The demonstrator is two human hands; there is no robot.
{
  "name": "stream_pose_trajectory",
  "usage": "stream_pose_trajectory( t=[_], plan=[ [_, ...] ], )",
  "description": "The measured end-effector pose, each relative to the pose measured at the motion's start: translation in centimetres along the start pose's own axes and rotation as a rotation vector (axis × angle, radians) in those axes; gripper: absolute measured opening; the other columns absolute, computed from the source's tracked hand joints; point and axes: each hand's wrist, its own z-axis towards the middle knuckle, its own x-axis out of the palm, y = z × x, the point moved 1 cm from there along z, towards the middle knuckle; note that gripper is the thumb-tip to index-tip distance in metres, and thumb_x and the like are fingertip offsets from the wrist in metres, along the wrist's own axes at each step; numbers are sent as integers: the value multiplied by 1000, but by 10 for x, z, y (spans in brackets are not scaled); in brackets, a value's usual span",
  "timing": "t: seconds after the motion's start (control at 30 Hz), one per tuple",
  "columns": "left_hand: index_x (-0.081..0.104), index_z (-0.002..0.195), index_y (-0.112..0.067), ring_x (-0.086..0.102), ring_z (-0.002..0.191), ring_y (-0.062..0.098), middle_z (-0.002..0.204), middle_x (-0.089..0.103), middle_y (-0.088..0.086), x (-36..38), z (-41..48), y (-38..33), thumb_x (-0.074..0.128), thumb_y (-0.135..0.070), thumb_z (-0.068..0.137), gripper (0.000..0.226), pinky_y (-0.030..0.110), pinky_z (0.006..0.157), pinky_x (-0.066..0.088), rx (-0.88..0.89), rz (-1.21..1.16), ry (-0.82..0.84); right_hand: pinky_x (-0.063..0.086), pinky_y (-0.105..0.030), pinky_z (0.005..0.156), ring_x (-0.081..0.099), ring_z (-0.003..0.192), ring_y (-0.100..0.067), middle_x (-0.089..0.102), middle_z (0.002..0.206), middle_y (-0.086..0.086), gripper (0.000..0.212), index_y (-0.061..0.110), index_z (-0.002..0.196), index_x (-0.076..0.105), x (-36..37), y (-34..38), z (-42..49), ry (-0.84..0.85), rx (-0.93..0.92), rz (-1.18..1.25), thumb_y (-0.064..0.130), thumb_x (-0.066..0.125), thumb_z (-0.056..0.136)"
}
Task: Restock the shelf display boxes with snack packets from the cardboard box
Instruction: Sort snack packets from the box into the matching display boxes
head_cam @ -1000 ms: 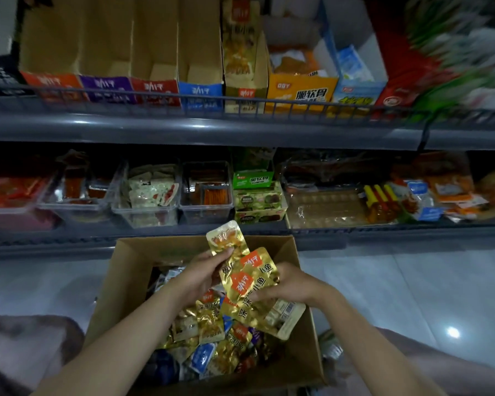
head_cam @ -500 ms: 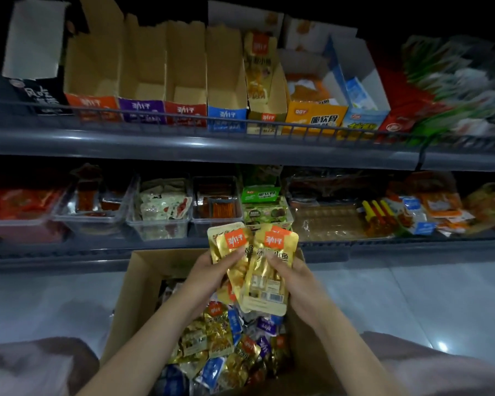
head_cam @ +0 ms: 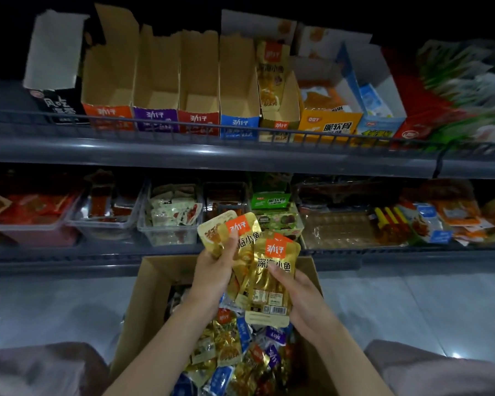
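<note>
Gold snack packets with orange labels [head_cam: 272, 270] are fanned out between both hands, above the open cardboard box [head_cam: 152, 287]. My left hand [head_cam: 215, 275] grips the left packets, thumb across an orange label. My right hand [head_cam: 300, 295] holds the front packet from its right side. The box holds several loose packets [head_cam: 235, 347] in gold, blue and purple. On the upper shelf stand brown display boxes with orange [head_cam: 106, 90], purple [head_cam: 155, 92], red [head_cam: 199, 92] and blue [head_cam: 237, 92] fronts, all showing bare cardboard inside. A fifth display box [head_cam: 280, 110] holds upright gold packets.
A wire rail [head_cam: 240, 132] runs along the upper shelf's front edge. Right of the display boxes sit a yellow box [head_cam: 329, 121] and a blue box [head_cam: 377, 110]. The lower shelf carries clear bins [head_cam: 172, 221] of snacks. Pale tiled floor [head_cam: 412, 310] surrounds the box.
Both hands have lifted the gold packets up out of the box and stood them upright. The view has tilted upward, showing more of the upper shelf.
</note>
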Motion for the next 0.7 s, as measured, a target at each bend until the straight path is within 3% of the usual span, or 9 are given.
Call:
stream_pose_trajectory(
  t=[0.1, 0.17, 0.2, 0.23, 0.33, 0.43, 0.53, 0.6, 0.7],
  plan=[
    [52, 81, -27, 48, 72, -1, 79, 56, -12, -3, -1, -7, 36, -49, 97, 32, 27, 88, 37, -34, 46, -7, 49, -47, 95, 66, 106, -30, 70, 113, -13, 43, 8, 122, 60, -3, 0, 4, -43, 19, 84, 29, 63, 86],
    [53, 86, -25, 56, 82, 6, 88, 61, -6, -12, 8, -9, 37, -49, 97, 31, 31, 96, 35, -30, 14, -101, 46, -49, 99, 65, 109, -30, 69, 116, -13, 48, 8, 124, 59, -8, 0, 7, -71, 23, 159, 34, 62, 85],
    [55, 92, -23, 61, 90, 14, 95, 65, 0, -17, 14, -9, 41, -48, 96, 29, 36, 98, 41, -33, -40, -160, 44, -50, 101, 65, 110, -29, 69, 116, -13, 49, 10, 124, 60, -10, -1, 8, -83, 19, 182, 38, 62, 84],
    [57, 100, -18, 64, 94, 20, 100, 67, 5, -22, 17, -9, 45, -43, 96, 28, 39, 92, 51, -42, -78, -212, 41, -51, 103, 64, 111, -29, 69, 116, -13, 49, 10, 122, 62, -11, -2, 8, -87, 19, 197, 41, 60, 84],
    [57, 115, -12, 66, 97, 21, 106, 66, 7, -28, 20, -10, 56, -19, 94, 22, 21, 64, 58, 10, -130, -259, 46, -51, 98, 62, 112, -34, 66, 118, -20, 48, 6, 125, 58, -8, -4, 6, -45, 84, 341, 37, 55, 89],
    [55, 120, -16, 65, 99, 19, 109, 65, 4, -21, 13, -6, 62, -7, 88, 33, 24, 69, 56, -18, -191, -152, 56, -43, 75, 67, 104, -33, 68, 115, -19, 46, 7, 126, 56, 3, -3, 5, -44, 120, 391, 34, 56, 89],
    [59, 116, -14, 66, 92, 22, 98, 71, 5, -11, 6, -5, 62, 1, 85, 35, 33, 76, 51, -151, -163, 31, 54, -43, 80, 67, 105, -29, 69, 114, -15, 49, 7, 126, 56, 5, 2, 9, -102, 64, 348, 32, 61, 84],
    [61, 108, -13, 66, 78, 22, 86, 71, 8, -12, 3, -9, 55, 8, 84, 32, 33, 69, 51, -185, -164, 159, 52, -46, 86, 68, 102, -29, 71, 110, -14, 43, 7, 121, 59, 2, 10, 9, -104, 29, 276, 30, 63, 84],
    [59, 112, -9, 66, 75, 20, 95, 66, 13, -19, 2, -19, 54, -11, 80, 32, 29, 60, 54, -205, -171, 358, 52, -46, 90, 70, 96, -27, 73, 103, -8, 35, 11, 115, 62, -5, 22, 7, -117, -60, 32, 27, 66, 84]
  ],
)
